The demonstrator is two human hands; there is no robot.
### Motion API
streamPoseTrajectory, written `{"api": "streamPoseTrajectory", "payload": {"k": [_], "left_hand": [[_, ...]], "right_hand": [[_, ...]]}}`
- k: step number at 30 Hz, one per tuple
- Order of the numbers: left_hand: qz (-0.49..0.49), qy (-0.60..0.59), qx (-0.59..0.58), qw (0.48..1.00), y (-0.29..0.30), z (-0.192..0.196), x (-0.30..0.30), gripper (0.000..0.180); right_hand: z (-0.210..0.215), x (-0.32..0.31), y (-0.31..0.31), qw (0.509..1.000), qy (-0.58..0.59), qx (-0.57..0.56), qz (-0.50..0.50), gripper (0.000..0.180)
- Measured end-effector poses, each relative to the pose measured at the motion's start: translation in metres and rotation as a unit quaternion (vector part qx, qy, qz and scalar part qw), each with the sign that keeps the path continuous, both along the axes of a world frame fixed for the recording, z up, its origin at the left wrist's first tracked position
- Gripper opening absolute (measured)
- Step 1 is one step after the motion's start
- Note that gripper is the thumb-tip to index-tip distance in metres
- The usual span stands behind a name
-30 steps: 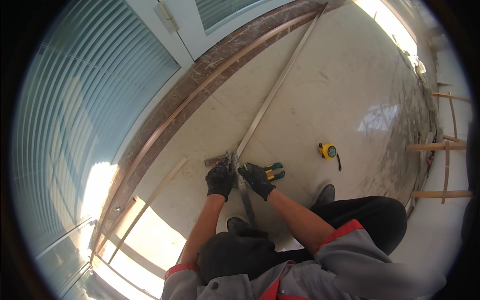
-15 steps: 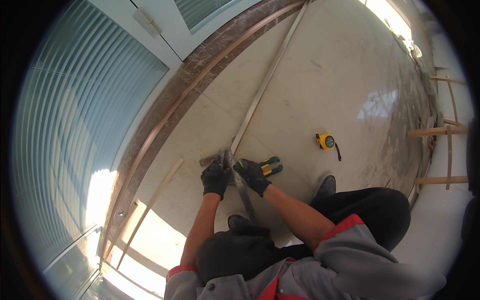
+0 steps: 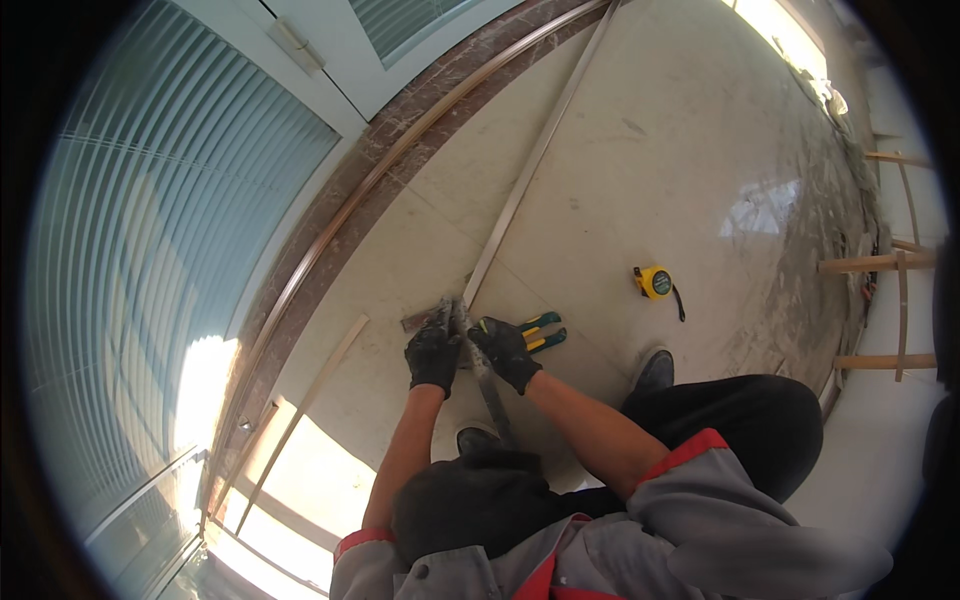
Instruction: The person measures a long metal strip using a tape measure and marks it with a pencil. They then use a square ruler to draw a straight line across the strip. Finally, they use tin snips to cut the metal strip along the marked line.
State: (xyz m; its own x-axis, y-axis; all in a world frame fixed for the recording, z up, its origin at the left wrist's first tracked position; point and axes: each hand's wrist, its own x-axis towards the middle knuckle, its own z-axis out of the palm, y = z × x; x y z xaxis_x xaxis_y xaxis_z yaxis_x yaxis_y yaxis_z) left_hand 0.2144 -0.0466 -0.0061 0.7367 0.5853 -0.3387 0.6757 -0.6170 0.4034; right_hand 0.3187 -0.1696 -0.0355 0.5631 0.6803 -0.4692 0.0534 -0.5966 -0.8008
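Black gloves cover both my hands, close together low over the floor. My left hand (image 3: 433, 356) is closed at the upper end of a dark, whitish-smeared flat strip (image 3: 490, 395). My right hand (image 3: 504, 352) curls round the same strip from the other side. The strip slants down toward my left shoe; its upper end is partly hidden between my gloves. A small reddish-brown piece (image 3: 413, 322) sticks out beyond my left hand. Green-and-yellow tool handles (image 3: 543, 333) show on the floor just right of my right hand, their head hidden behind the glove.
A long thin pale strip (image 3: 535, 160) runs from my hands to the far wall. A shorter strip (image 3: 310, 410) lies at left, beside the brown stone sill (image 3: 345, 215) and glazed door (image 3: 200, 150). A yellow tape measure (image 3: 655, 282) rests at right. Wooden bars (image 3: 875, 263) stand along the right side.
Almost nothing differs. The whole view has shifted very slightly, and both hands keep their hold on the strip.
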Motion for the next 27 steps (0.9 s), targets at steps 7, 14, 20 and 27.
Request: {"api": "streamPoseTrajectory", "payload": {"k": [7,14,20,27], "left_hand": [[0.001,0.001,0.007,1.000,-0.001,0.001,0.001,0.075],[0.005,0.000,0.018,1.000,0.000,-0.009,-0.002,0.075],[0.011,0.056,0.011,0.998,0.000,0.000,0.004,0.075],[0.012,-0.002,0.014,1.000,0.000,-0.001,0.001,0.073]], "right_hand": [[0.002,0.002,-0.001,1.000,-0.016,0.011,0.005,0.036],[0.002,0.003,-0.001,1.000,-0.002,0.030,0.009,0.036],[-0.002,-0.002,-0.001,0.996,-0.071,0.054,-0.024,0.030],[0.000,-0.001,0.001,0.998,-0.035,0.047,-0.027,0.034]]}}
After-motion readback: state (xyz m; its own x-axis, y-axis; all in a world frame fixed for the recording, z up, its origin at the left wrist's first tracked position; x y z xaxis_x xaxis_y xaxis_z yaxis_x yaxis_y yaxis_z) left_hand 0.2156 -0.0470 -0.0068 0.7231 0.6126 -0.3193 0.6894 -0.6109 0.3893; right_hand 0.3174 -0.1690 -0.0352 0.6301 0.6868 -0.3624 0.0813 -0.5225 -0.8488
